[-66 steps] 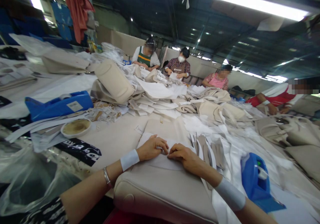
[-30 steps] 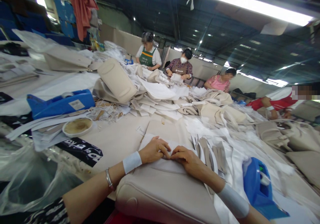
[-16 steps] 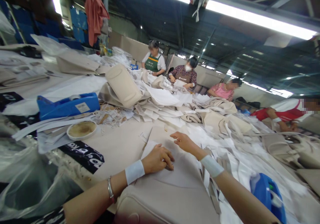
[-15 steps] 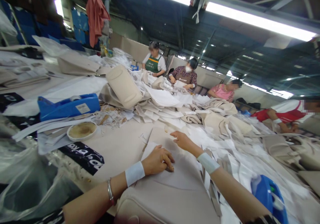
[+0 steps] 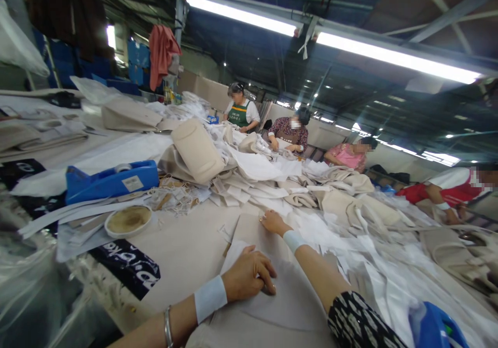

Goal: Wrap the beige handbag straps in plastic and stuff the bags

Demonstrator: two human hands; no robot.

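Note:
A beige bag piece (image 5: 299,291) lies in front of me, with thin white sheet material (image 5: 233,257) along its left side. My left hand (image 5: 249,275) rests on its surface, fingers bent and partly apart, holding nothing visible. Near the far end of the piece is my right hand (image 5: 273,222), its fingertips drawn together at the surface beside a tiny gold-coloured bit. What lies between those fingertips is too small to make out. Both wrists carry pale bands.
Left are a blue tape dispenser (image 5: 112,181), a round dish (image 5: 128,220) and plastic bags. Beige pieces and white sheets (image 5: 257,164) are heaped ahead. Another blue dispenser (image 5: 438,327) sits at lower right. Several people work beyond the heap.
My right hand has moved left and down onto the beige piece, its fingers closing. My left hand stays on the piece. The whole view has shifted, with the scene sitting lower.

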